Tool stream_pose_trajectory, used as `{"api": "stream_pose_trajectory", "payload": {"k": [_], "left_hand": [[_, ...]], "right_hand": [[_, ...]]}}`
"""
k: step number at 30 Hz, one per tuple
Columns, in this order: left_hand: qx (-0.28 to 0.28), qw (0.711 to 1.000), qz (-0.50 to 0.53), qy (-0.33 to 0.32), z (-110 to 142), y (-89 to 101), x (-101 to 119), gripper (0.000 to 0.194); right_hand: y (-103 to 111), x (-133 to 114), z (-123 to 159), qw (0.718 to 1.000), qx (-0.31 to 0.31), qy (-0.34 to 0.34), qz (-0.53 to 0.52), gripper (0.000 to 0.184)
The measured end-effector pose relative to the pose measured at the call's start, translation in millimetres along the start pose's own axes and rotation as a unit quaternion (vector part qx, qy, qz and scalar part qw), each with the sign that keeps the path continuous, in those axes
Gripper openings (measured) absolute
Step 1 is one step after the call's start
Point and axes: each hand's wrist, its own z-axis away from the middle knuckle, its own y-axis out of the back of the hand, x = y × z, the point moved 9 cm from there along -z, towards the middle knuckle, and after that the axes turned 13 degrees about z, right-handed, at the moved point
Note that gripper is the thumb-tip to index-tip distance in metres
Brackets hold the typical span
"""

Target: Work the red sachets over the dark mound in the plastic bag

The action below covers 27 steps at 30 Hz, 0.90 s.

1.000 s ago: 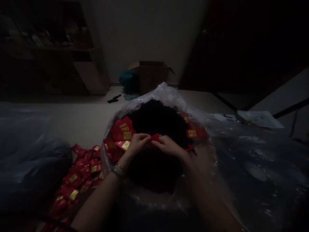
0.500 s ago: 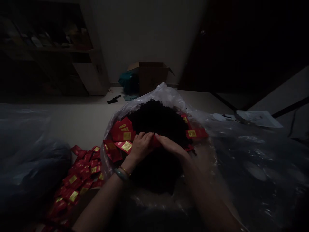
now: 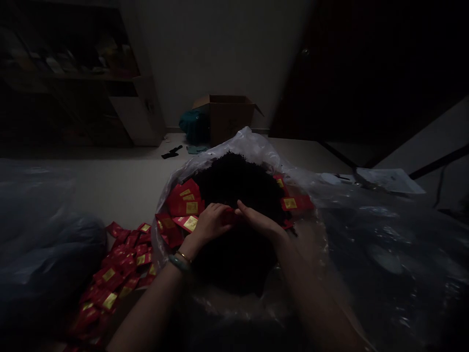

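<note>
- Our left hand (image 3: 210, 224) is curled, gripping one red packet (image 3: 229, 216); our right hand (image 3: 262, 222) lies against its other side, though we can't tell whether those fingers pinch it.
- We judge this step as working the packet between two hands, above the dark heap (image 3: 238, 181); the next move calls for a light, steady hold and a clear view of its edge.
- Two bangles, one gold (image 3: 183, 256) and one green (image 3: 179, 263), circle our left wrist.
- The loose packets (image 3: 109, 275) at our lower left overlap too much for us to count.
- One clear plastic bag (image 3: 249, 139) surrounds one heap, with several packets on its left and at least two on its right.
- Farther off, we see one open cardboard box (image 3: 231, 117) beside one teal bundle (image 3: 193, 126).
</note>
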Motion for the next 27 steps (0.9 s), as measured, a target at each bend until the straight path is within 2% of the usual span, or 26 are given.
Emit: {"api": "stream_pose_trajectory", "payload": {"k": [5, 7, 10, 12, 14, 16, 18, 22, 23, 27], "left_hand": [[-0.009, 0.999, -0.034, 0.026, 0, 0.9, -7, 0.037], [0.013, 0.999, -0.031, 0.041, -1, 7.0, -14, 0.038], [0.066, 0.995, 0.004, 0.07, -2, 22.0, -25, 0.041], [0.103, 0.99, 0.033, 0.09, -1, 32.4, -32, 0.04], [0.137, 0.984, 0.046, 0.105, 0, 41.1, -36, 0.04], [0.16, 0.979, 0.043, 0.114, 1, 46.6, -39, 0.041], [0.172, 0.977, 0.042, 0.115, 1, 49.0, -40, 0.043], [0.173, 0.978, 0.041, 0.109, 2, 48.0, -39, 0.047], [0.172, 0.978, 0.039, 0.109, 2, 47.4, -39, 0.049], [0.165, 0.981, 0.027, 0.098, 3, 45.1, -38, 0.057]], "right_hand": [[3, -11, 1, 0.999, 0.01, 0.032, -0.022, 0.059], [15, -10, 4, 0.996, 0.044, 0.031, -0.064, 0.057], [36, 6, 10, 0.988, 0.108, -0.012, -0.105, 0.049], [30, 18, 11, 0.995, 0.077, -0.052, -0.042, 0.038], [13, 27, 8, 0.994, 0.005, -0.068, 0.085, 0.027], [0, 30, 1, 0.975, -0.02, -0.045, 0.217, 0.02], [-6, 30, -6, 0.951, -0.013, -0.02, 0.308, 0.021], [-3, 42, -9, 0.93, -0.008, -0.046, 0.365, 0.036], [-2, 46, -7, 0.929, -0.017, -0.059, 0.365, 0.048], [-13, 59, 5, 0.919, -0.109, -0.119, 0.359, 0.122]]}}
